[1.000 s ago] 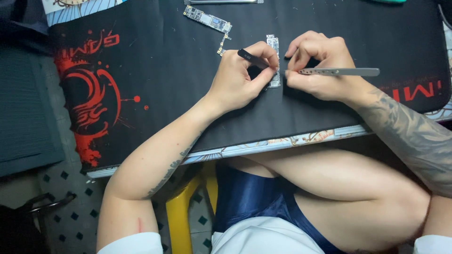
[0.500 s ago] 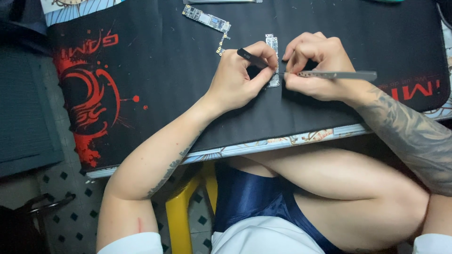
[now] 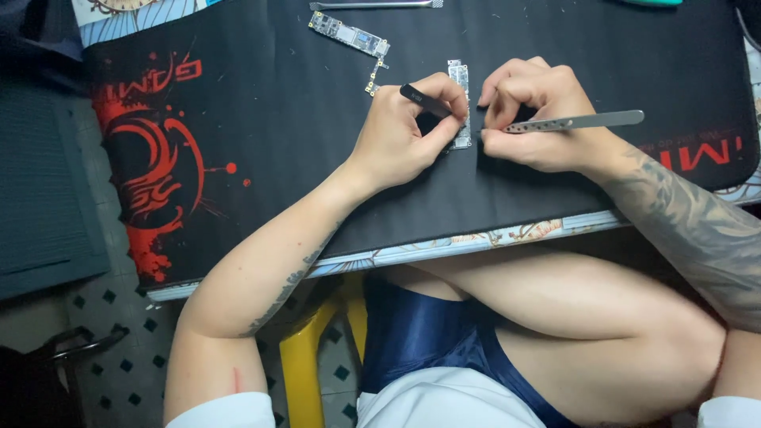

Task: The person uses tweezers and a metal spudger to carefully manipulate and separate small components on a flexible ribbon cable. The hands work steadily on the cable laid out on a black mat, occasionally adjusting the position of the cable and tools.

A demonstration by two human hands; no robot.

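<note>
Black desk mat (image 3: 317,143) with a red dragon-style print takes up most of the view, so I'll place everything off that. Down past its near edge you can see a yellow stool (image 3: 305,357) under the table.

On the mat, roughly centre and a bit toward the far side, both hands sit close together around a small narrow circuit board (image 3: 460,103) lying flat on the mat. Left hand (image 3: 400,135) is curled shut on a black-handled tool (image 3: 424,99), pinched between thumb and fingers, tip right at the left edge of that little board. Right hand (image 3: 539,119) is just on the other side of the board, clamped on a pair of silver tweezers (image 3: 575,122) whose back end sticks out to the right across the mat.

Further up the mat, near its far edge, lies a longer logic board (image 3: 349,36) at a slant, with a short flex strip (image 3: 372,78) trailing from its end toward the left hand.
</note>
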